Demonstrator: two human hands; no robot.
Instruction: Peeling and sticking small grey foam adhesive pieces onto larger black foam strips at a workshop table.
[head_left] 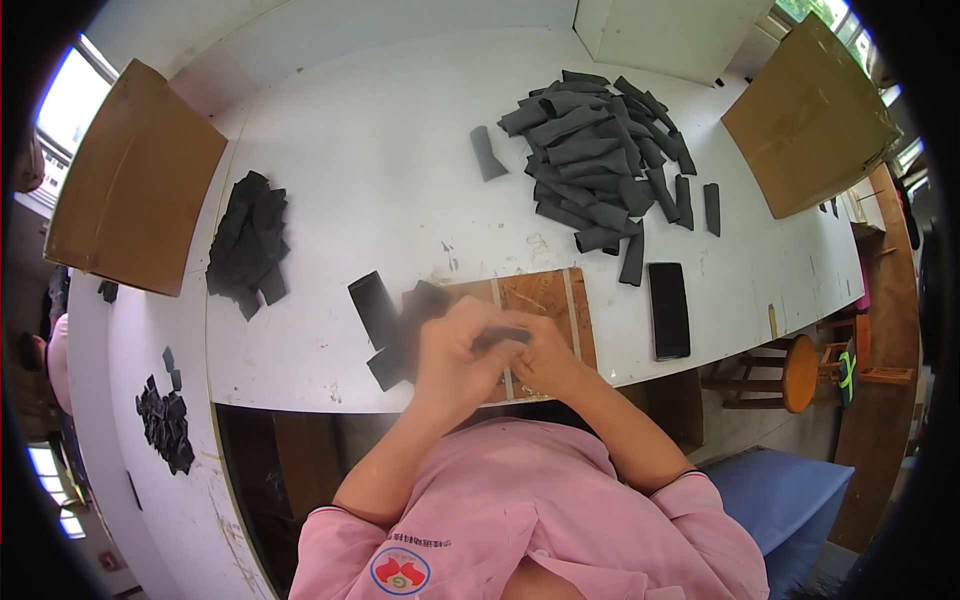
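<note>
My left hand [457, 348] and my right hand [541, 354] meet above a brown wooden board [535, 292] near the table's front edge. Both have curled fingers around a small dark grey tube-like piece [506, 334], partly hidden by them. The left hand is slightly blurred. Just left of it lie several dark pieces, among them one flat strip [373, 308] and a shorter one [385, 369]. A large heap of dark grey tube-like pieces [590, 150] spreads beyond the board, to the right, with a single piece [487, 154] lying apart on its left.
A black phone [669, 310] lies right of the board. Flat black pieces form a pile [250, 240] on the left, and a smaller pile [165, 425] rests on the side table. Cardboard boxes stand at the left [140, 185] and right [812, 118]. A wooden stool [800, 373] is at the right.
</note>
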